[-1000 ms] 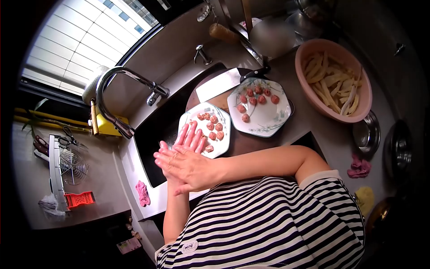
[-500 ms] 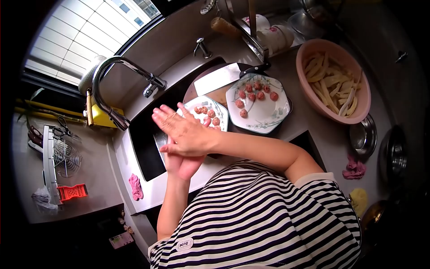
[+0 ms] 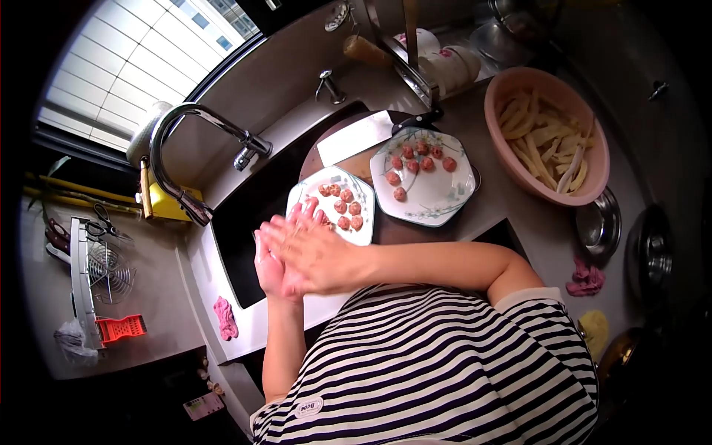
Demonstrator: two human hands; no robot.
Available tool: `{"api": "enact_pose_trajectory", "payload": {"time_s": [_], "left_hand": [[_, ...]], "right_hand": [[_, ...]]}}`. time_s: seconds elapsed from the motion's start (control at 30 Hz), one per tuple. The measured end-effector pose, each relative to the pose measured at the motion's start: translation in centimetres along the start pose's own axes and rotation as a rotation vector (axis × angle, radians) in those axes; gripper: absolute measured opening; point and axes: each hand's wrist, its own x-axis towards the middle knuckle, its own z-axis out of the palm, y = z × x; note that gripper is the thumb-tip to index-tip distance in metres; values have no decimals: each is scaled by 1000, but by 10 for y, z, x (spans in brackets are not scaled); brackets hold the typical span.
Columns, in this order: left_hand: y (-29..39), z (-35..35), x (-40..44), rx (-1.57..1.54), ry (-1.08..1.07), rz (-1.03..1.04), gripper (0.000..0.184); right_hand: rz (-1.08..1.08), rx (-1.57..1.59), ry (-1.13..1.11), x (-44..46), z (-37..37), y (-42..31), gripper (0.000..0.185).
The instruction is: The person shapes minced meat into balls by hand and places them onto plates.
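My right hand (image 3: 319, 256) lies flat over my left hand (image 3: 271, 271), palm against palm, fingers stretched out. Whatever may be between the palms is hidden. Just beyond the fingertips, a white plate (image 3: 308, 194) holds several small meatballs (image 3: 342, 207), its near edge partly covered by my hands. Right of it, a second white plate (image 3: 437, 194) carries several more meatballs (image 3: 423, 149) toward its far side. Both plates rest on a round brown board (image 3: 315, 157), and a cleaver (image 3: 356, 139) lies behind them.
A pink basin (image 3: 493, 111) of pale strips stands at the right, near a metal bowl (image 3: 599, 226). The faucet (image 3: 159, 148) arches over the dark sink (image 3: 237, 245) at the left. Pink cloths (image 3: 225, 317) and an orange grater (image 3: 122, 328) lie around.
My right hand has slid back and forth over the left, most recently toward me, uncovering more of the near plate. The view has shifted slightly.
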Motion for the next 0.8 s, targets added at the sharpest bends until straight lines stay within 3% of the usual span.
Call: {"api": "enact_pose_trajectory", "payload": {"time_s": [0.03,0.13,0.2,0.23,0.27,0.3,0.33,0.4,0.47,0.53,0.57,0.6,0.67,0.73,0.8], "left_hand": [[-5,-5,2,24,-27,-21,78],[-24,2,11,47,-75,-71,81],[-18,29,6,-26,91,-102,76],[-11,32,2,-84,127,-109,74],[-2,28,-2,-230,108,-154,73],[4,16,-3,-107,23,-96,72],[7,12,-2,-92,67,-42,71],[-4,7,7,-40,-56,-36,69],[-15,16,10,-69,-72,-48,68],[-16,28,5,-127,-29,-57,68],[-10,24,2,-216,-10,-159,70],[-5,18,-1,-208,88,-130,72],[3,10,-4,-248,25,-83,72],[-5,6,2,-49,-27,-46,79],[-15,-1,6,-52,-269,-32,81]], "right_hand": [[-77,127,-1,1,-2,-18,94],[-74,-70,82,27,-6,-13,87],[138,-96,116,34,-24,17,84],[128,-168,95,26,-24,27,84],[120,-241,75,18,-23,36,83],[143,-56,-18,12,-29,20,82],[19,-73,-29,2,-12,10,80],[-126,81,-18,3,-13,-27,82],[-123,-2,69,20,-11,-19,81],[66,-222,104,30,-19,17,79],[118,-234,50,27,-29,26,78],[165,-246,-6,20,-39,33,78],[78,-141,-109,1,-21,21,79],[-26,175,-8,-3,-9,-17,81],[-17,48,-71,12,-11,-9,81]]}}
